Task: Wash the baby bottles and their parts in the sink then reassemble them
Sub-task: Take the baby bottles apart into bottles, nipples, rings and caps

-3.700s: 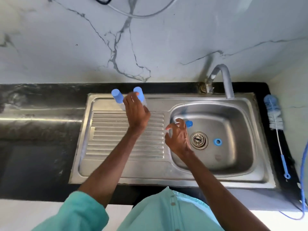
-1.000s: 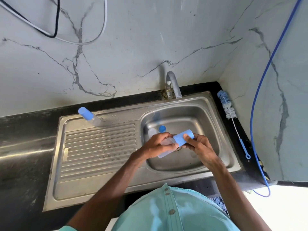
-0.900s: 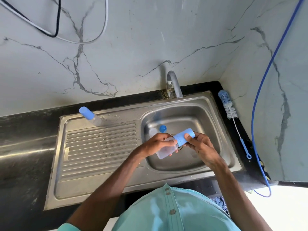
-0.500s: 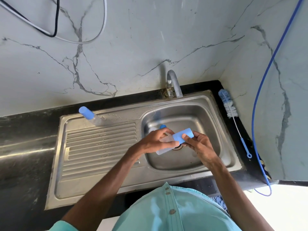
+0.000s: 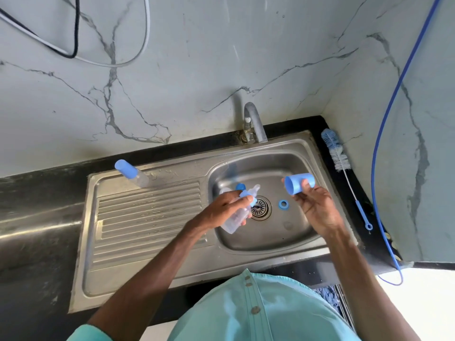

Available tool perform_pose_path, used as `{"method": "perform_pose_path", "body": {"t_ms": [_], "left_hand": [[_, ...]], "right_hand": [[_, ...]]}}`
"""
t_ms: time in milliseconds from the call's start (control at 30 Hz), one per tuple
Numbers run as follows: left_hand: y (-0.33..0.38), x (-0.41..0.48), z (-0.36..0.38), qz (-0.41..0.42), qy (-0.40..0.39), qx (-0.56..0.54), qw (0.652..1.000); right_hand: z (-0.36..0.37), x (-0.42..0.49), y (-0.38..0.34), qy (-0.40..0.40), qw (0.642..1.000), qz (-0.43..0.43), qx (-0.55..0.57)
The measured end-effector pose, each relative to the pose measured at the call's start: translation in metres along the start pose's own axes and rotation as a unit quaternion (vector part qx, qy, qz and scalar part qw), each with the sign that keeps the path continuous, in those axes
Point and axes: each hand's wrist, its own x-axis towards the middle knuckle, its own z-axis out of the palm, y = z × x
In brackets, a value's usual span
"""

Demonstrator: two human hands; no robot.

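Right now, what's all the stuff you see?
Steel sink: one, silver, in the black counter.
Curved metal tap: one, grey, behind it.
Clear plastic baby bottle: one, blue collar, over the sink.
Blue plastic cap: one, blue, off that bottle.
Capped clear bottle: one, blue cap, on the drainboard.
Small blue ring: one, blue, beside the drain.
Bristly bottle brush: one, blue and white, counter's right side.
Thin blue cable: one, blue, down the right wall.
Left hand: one, grips the uncapped bottle.
Right hand: one, holds the cap.

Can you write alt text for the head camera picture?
Over a steel sink, a person's left hand grips a clear baby bottle while the right hand holds a blue cap. Another capped bottle stands on the drainboard.
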Motion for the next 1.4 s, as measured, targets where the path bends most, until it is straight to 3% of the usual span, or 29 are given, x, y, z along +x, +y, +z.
{"method": "perform_pose_path", "body": {"t_ms": [167,300,433,500,600,733,1200,1400], "left_hand": [[-0.010,-0.003,-0.004,0.007,0.013,0.003,1.000],[-0.020,0.007,-0.004,0.029,0.072,0.031,0.996],[-0.036,0.016,-0.009,0.024,0.156,0.066,0.985],[-0.045,0.022,-0.011,0.021,0.195,0.060,0.979],[-0.063,0.031,-0.010,0.008,0.240,0.049,0.970],[-0.084,0.041,-0.010,0.009,0.284,0.062,0.957],[-0.118,0.056,-0.005,-0.035,0.330,-0.022,0.943],[-0.128,0.056,0.002,-0.056,0.333,-0.037,0.941]], "right_hand": [[0.032,0.005,0.010,-0.018,0.999,0.040,-0.013],[0.040,0.011,0.025,-0.027,0.995,0.081,-0.051],[0.027,0.032,0.046,0.017,0.987,0.096,-0.128],[0.020,0.051,0.062,0.075,0.964,0.088,-0.239],[0.015,0.083,0.090,0.153,0.884,0.058,-0.437],[0.014,0.129,0.125,0.141,0.815,-0.003,-0.561],[-0.003,0.215,0.191,0.047,0.715,0.067,-0.694],[-0.006,0.228,0.209,0.039,0.705,0.043,-0.707]]}}
